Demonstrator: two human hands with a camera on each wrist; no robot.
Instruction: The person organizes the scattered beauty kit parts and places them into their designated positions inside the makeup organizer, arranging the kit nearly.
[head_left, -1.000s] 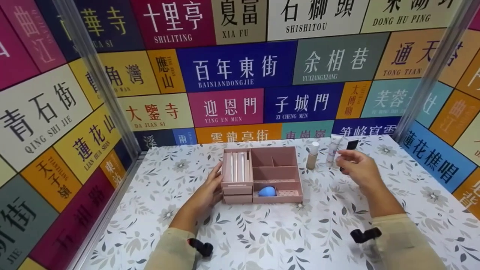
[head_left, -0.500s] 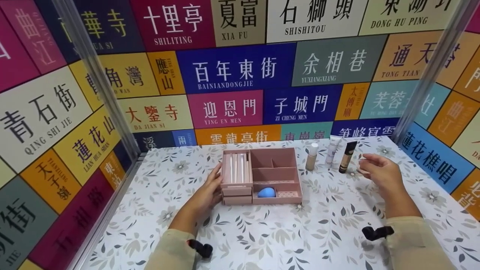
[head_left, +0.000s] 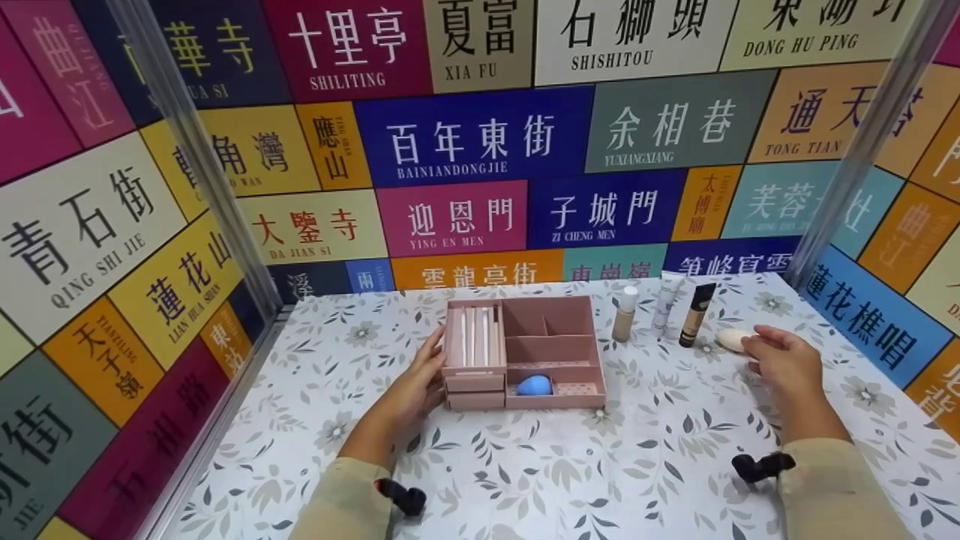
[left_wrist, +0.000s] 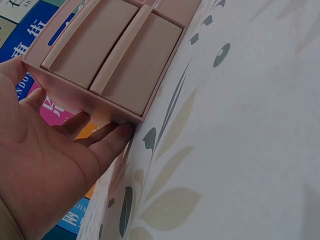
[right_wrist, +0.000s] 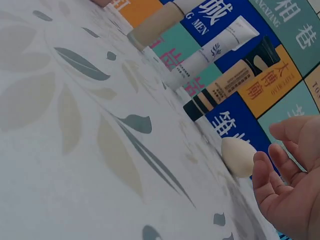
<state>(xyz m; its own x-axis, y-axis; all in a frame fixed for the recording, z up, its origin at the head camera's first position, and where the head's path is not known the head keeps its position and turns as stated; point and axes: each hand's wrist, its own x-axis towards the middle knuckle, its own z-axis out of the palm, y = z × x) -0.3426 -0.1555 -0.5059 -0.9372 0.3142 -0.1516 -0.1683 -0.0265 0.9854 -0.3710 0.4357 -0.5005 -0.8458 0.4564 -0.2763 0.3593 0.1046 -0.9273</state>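
Observation:
My left hand (head_left: 416, 379) rests against the left side of a pink makeup organizer (head_left: 555, 349); in the left wrist view its fingers (left_wrist: 117, 142) lie along the wall beside two small drawers (left_wrist: 137, 62). A blue makeup sponge (head_left: 534, 385) sits in the organizer's front compartment. My right hand (head_left: 787, 364) is just right of a cream egg-shaped makeup sponge (head_left: 730, 340) lying on the table. Its fingers are loosely bent at the sponge's near end (right_wrist: 239, 157), not wrapped round it; whether they touch cannot be told.
Left of the cream sponge stand a black-capped foundation tube (head_left: 697, 315), a white tube (head_left: 664, 306) and a white-capped bottle (head_left: 624, 315). Slim white sticks (head_left: 474, 335) lie in the organizer's top left. Printed panels (head_left: 472, 135) and metal posts bound the leaf-patterned table (head_left: 525, 480).
My right hand has moved right, away from the black-capped tube, which now stands uncovered. The cream sponge has come into sight beside my fingertips. My left hand stays at the organizer.

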